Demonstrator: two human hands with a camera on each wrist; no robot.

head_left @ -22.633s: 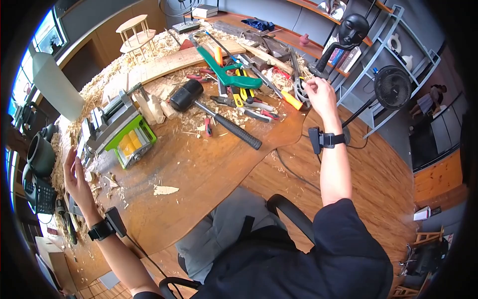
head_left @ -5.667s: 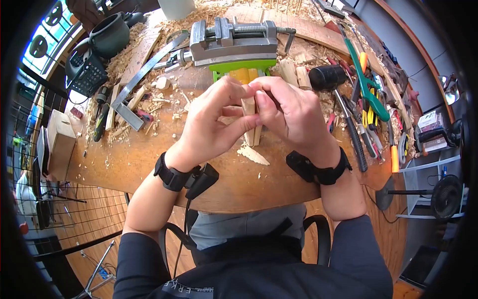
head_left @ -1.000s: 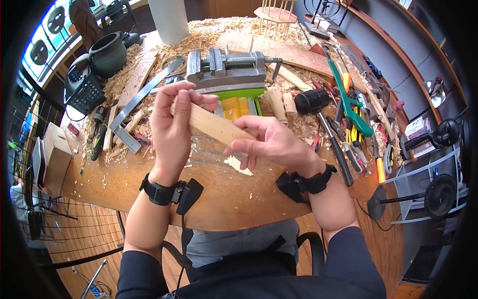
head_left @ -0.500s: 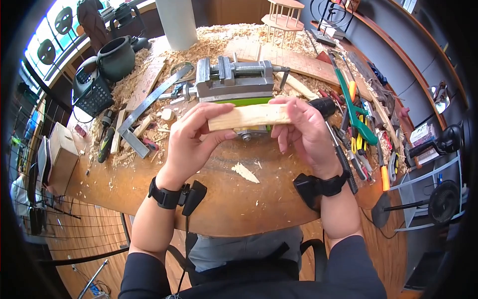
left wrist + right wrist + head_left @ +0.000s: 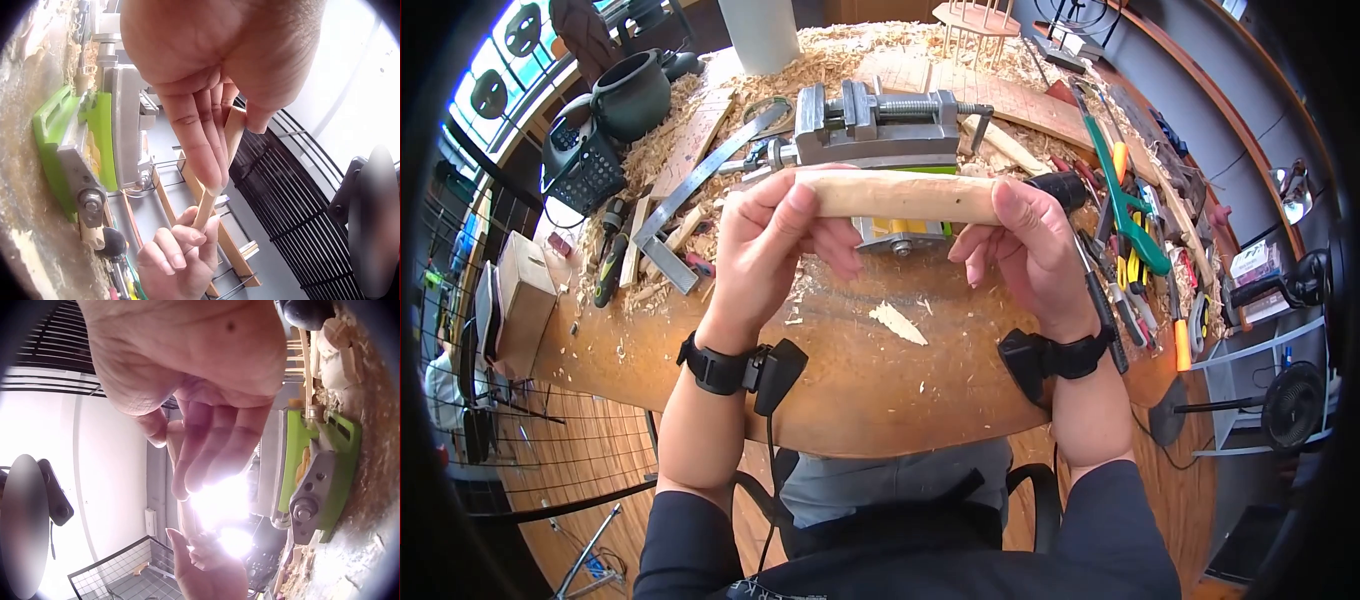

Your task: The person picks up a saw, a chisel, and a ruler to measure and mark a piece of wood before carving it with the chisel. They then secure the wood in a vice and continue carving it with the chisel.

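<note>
Holding the wooden stick [image 5: 897, 195] level, one end pinched in each of my left hand [image 5: 772, 240] and right hand [image 5: 1022, 250], just short of the bench vise [image 5: 875, 125], I judge inspection underway; next calls for seating it squarely between the vise's faces.

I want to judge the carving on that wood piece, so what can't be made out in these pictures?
- Wood piece ends: head view, covered by the left hand and right hand.
- Its surface: right wrist view, washed out by glare behind the fingers.
- Vise front: head view, hidden behind the wood piece.
</note>
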